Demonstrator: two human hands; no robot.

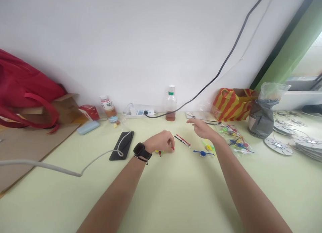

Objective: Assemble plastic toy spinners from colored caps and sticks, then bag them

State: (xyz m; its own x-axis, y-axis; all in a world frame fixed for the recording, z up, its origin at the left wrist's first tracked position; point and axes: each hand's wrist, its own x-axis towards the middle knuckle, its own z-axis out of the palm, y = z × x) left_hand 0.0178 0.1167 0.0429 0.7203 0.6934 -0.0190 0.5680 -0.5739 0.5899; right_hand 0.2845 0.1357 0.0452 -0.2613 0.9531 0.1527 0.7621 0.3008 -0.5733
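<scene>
My left hand (164, 141), with a black watch on its wrist, is closed in a pinch low over the table. A small red piece (172, 147) shows at its fingertips; the rest of it is hidden. Partly under that hand lie small green and yellow pieces (159, 152). Held above the table, my right hand (200, 127) has its fingers stretched out and nothing visible in them. Between the hands lie a red arrow-shaped pointer (183, 140) and a black one (181, 141). A blue pointer with a round hub (203, 153) and a yellow hub piece (209, 147) are near my right forearm.
A plastic bag of colored pointers (237, 140) and stacked round discs (310, 144) lie right. A bottle (171, 103), power strip (138, 111) and striped bag (230, 104) stand along the wall. A black phone-like slab (122, 145) with a cable lies left. A dark cord (213, 79) hangs down.
</scene>
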